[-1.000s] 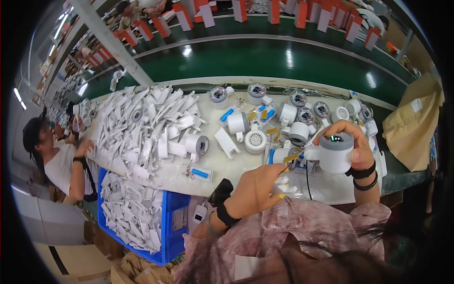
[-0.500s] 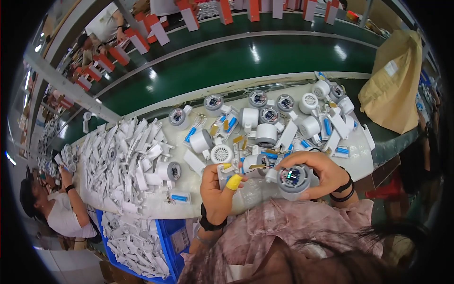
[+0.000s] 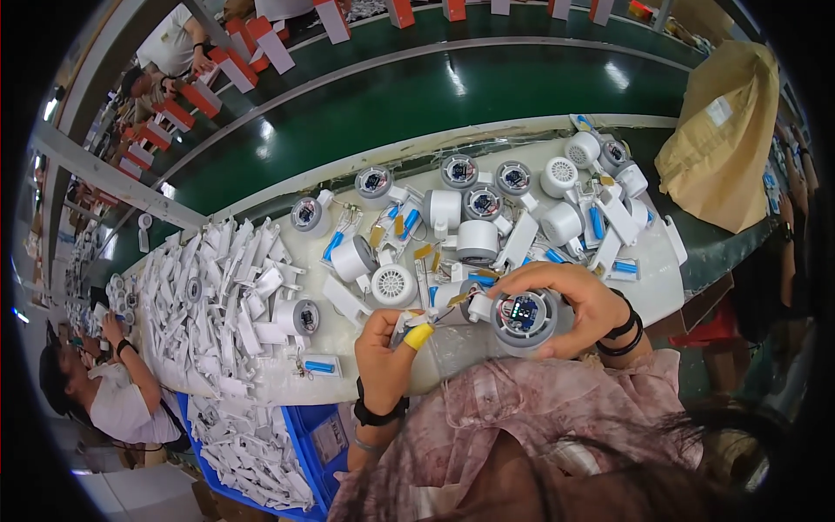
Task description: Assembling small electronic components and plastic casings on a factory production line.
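Observation:
In my right hand [image 3: 578, 300] is a round white-and-grey fan head [image 3: 524, 324]. Its open face is up, showing a small circuit board with green lights. My left hand [image 3: 384, 361], with a yellow finger cover on the thumb, pinches a white plastic handle piece [image 3: 404, 325] that is partly hidden by the fingers. Thin wires and a small yellowish strip [image 3: 456, 300] run between this piece and the fan head's neck. Just beyond my hands lie more fan heads [image 3: 394, 284] and open handles with blue battery cells [image 3: 484, 279].
A heap of white handle shells [image 3: 213, 304] covers the left of the table, above a blue crate [image 3: 300, 452] of similar shells. Beyond runs a green conveyor [image 3: 383, 104] carrying orange-and-white boxes [image 3: 233, 70]. A brown paper bag [image 3: 722, 139] stands far right. Another person [image 3: 122, 391] works at left.
My hands and the fan head have moved slightly left in the picture, and the fan head's face is turned further up. The whole scene has shifted a little left too.

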Demonstrator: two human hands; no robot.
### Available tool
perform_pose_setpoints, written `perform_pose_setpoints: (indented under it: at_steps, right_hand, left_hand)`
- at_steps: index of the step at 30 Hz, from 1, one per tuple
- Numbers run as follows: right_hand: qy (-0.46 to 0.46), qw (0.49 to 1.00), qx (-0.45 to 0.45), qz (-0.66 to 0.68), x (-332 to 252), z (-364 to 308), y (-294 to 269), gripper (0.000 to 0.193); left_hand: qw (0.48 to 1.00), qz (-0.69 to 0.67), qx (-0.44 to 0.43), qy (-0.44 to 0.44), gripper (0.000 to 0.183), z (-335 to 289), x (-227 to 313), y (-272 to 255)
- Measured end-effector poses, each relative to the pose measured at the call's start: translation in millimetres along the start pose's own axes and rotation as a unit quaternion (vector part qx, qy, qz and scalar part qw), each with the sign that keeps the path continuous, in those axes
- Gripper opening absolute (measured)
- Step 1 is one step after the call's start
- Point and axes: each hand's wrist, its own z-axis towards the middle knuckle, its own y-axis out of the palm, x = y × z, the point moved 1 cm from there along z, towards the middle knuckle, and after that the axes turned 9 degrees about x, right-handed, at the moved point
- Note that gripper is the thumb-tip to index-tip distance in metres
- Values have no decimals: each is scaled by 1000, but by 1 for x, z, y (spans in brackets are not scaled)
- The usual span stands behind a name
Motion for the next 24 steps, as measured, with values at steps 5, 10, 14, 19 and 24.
perform_pose_setpoints:
  at_steps: [5, 10, 14, 19, 24]
  right_hand:
    - [11, 1000, -3, 6, 4, 1, 0, 66]
    - [17, 1000, 5, 22, 4, 1, 1, 66]
    - [24, 999, 12, 37, 3, 1, 0, 68]
    - [39, 998, 26, 36, 7, -1, 1, 69]
    - [35, 998, 38, 48, 5, -1, 3, 70]
  left_hand:
    - [998, -40, -1, 43, 16, -1, 1, 2]
    - [995, -101, 0, -14, 16, -2, 3, 0]
    - [993, -109, -1, -34, 18, -4, 3, -3]
    - [991, -121, -42, -26, 23, -6, 0, 1]
    - [989, -129, -44, -48, 22, -8, -3, -2]
